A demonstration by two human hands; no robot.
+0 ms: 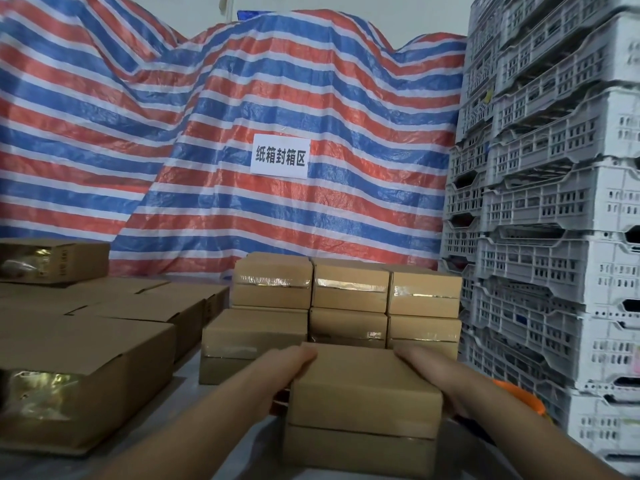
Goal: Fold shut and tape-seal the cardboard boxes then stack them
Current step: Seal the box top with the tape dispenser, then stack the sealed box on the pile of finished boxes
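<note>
Squarely between left hand (294,367) and right hand (424,367): sealed box (363,393).

A pale grey surface (188,379) is seen beneath the boxes. At its far side a stack of sealed cardboard boxes (346,306) is set in two visible tiers, pressed side by side. On the left, larger cartons (86,375) are laid close together. An orange object (519,398), mostly hidden, is glimpsed at the right.

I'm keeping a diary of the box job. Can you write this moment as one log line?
step: stacking | left hand: holds box | right hand: holds box | stack: ahead, taped
</note>
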